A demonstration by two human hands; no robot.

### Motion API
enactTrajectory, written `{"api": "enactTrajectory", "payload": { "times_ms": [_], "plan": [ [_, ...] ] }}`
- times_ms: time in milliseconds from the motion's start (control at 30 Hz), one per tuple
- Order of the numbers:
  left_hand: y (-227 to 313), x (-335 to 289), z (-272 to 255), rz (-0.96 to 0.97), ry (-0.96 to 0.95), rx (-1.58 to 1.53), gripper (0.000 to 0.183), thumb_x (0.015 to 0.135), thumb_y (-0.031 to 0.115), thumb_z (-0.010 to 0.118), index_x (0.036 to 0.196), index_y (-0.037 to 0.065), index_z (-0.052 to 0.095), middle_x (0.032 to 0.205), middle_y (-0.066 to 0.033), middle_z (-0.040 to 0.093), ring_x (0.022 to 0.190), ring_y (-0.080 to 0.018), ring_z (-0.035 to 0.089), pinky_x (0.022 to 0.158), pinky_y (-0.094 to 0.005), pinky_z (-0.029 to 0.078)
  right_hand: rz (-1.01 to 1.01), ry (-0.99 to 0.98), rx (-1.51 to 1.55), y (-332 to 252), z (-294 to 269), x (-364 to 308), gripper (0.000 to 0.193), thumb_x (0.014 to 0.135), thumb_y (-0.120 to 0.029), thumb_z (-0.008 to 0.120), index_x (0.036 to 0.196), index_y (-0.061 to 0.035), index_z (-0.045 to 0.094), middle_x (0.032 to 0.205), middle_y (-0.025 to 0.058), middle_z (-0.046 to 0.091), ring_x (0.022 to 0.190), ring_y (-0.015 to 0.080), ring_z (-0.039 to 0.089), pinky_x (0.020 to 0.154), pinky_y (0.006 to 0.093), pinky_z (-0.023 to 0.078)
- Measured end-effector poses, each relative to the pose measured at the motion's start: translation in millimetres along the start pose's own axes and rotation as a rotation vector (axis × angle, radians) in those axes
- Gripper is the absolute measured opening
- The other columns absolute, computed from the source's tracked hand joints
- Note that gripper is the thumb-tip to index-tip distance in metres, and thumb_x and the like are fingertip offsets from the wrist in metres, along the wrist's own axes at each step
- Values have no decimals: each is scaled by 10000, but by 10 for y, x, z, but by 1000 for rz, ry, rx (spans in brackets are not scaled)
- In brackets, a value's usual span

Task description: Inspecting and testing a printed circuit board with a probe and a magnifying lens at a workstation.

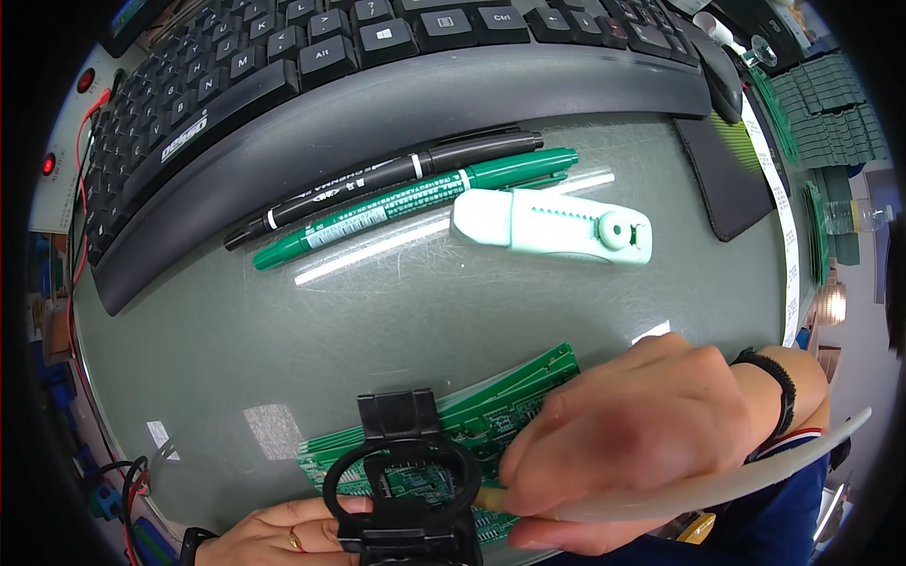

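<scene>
A fanned stack of green circuit boards (519, 396) lies at the near middle of the table. Over it, my right hand (623, 443) is closed round a long, pale, tapered stick (698, 498). The stick's yellowish front end points at the boards, and its thin end sticks out to the right past my wrist. My left hand (283, 533), wearing a ring, rests with fingers stretched along the boards' near left edge. A black ring-shaped frame (401, 481) in front hides its fingertips and part of the stack.
A black keyboard (406, 85) spans the far side, with a mouse (713, 71) to its right. Before it lie a black marker (377, 179), a green marker (415, 208), a clear ruler (377, 252) and a mint-green utility knife (552, 224). Cables (123, 486) hang at the left edge.
</scene>
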State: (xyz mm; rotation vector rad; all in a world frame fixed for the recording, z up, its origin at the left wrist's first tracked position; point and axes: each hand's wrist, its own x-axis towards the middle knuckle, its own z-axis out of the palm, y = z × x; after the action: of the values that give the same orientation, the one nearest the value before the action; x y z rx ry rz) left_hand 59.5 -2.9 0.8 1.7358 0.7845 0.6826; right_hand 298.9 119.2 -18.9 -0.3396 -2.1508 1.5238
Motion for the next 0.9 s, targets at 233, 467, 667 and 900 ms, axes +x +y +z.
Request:
{"api": "enactTrajectory", "payload": {
  "times_ms": [233, 467, 667, 900],
  "plan": [
    [1, 14, 13, 25, -1, -10, 419, 846, 308, 509, 936, -66, 676, 906, -190, 639, 862, -357, 626, 780, -437, 488, 61, -7, -19, 27, 8, -36, 225, 807, -264, 750, 874, -100, 611, 734, 28, 632, 573, 199, 612, 462, 272, 441],
    [-15, 23, 6, 7, 0, -15, 412, 838, 302, 513, 940, -64, 673, 927, -197, 634, 899, -364, 613, 814, -443, 463, -85, -23, 11, 2, -79, 95, 261, 740, -72, 799, 867, 69, 619, 706, 130, 664, 592, 215, 670, 485, 241, 544],
    [-14, 21, 10, 5, 5, -17, 406, 832, 296, 516, 944, -62, 671, 945, -203, 630, 930, -370, 602, 843, -449, 441, -77, -33, -10, 2, -75, 107, 268, 733, -71, 803, 869, 73, 623, 735, 149, 671, 594, 216, 669, 499, 240, 549],
    [-10, -19, 12, 1, 13, -23, 400, 824, 289, 520, 948, -60, 669, 966, -210, 626, 967, -377, 589, 877, -455, 415, -74, -19, -25, -11, -67, 86, 297, 720, -76, 817, 892, 73, 626, 749, 151, 677, 615, 215, 686, 501, 228, 550]
  ]
}}
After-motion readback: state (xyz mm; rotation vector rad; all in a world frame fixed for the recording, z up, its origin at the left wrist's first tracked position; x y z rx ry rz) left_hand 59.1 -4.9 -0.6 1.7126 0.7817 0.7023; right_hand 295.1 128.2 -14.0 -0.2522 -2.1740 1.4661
